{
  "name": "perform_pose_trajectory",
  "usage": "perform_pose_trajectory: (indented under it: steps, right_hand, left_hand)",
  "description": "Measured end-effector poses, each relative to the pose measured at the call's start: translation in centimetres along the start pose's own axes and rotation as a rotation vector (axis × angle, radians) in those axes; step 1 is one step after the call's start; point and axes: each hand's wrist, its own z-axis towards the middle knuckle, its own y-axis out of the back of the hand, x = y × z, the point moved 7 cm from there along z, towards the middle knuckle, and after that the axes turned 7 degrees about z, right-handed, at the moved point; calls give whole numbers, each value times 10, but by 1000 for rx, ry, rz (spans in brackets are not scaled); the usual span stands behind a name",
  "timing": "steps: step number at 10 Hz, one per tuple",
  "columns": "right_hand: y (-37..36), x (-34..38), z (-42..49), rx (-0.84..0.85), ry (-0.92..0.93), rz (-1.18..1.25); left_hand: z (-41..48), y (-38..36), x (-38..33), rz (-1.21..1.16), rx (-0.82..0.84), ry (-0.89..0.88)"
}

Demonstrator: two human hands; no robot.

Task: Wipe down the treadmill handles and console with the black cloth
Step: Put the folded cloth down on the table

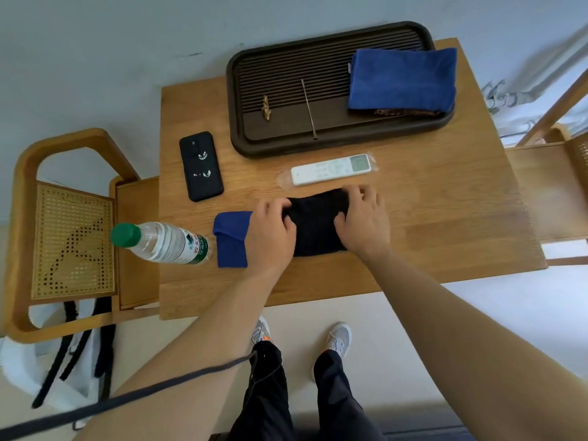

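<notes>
A folded black cloth lies on the wooden table near its front edge. My left hand rests on the cloth's left end with fingers curled over its edge. My right hand presses on the right end, fingers spread across the top. Both hands are in contact with the cloth as it lies flat on the table. No treadmill is in view.
A small blue cloth lies just left of the black one. Beside it stands a water bottle. A black phone, a white remote and a dark tray with a larger blue cloth sit behind. Wooden chairs flank the table.
</notes>
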Motion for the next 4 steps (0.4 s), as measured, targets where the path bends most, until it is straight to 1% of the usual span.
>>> perform_pose_trajectory:
  steps: [1,2,3,4]
  right_hand:
    - [-29,-2,-30,146,87,-86]
    - [-45,-3,-42,288,69,-173]
    - [-40,5,-40,439,28,-231]
    - [-14,20,-25,514,-14,-185]
  left_hand:
    - [-31,-30,-2,311,190,-288]
    - [-41,-45,6,448,371,-325]
    - [-38,-31,-1,412,515,-296]
    - [-23,3,-12,369,536,-249]
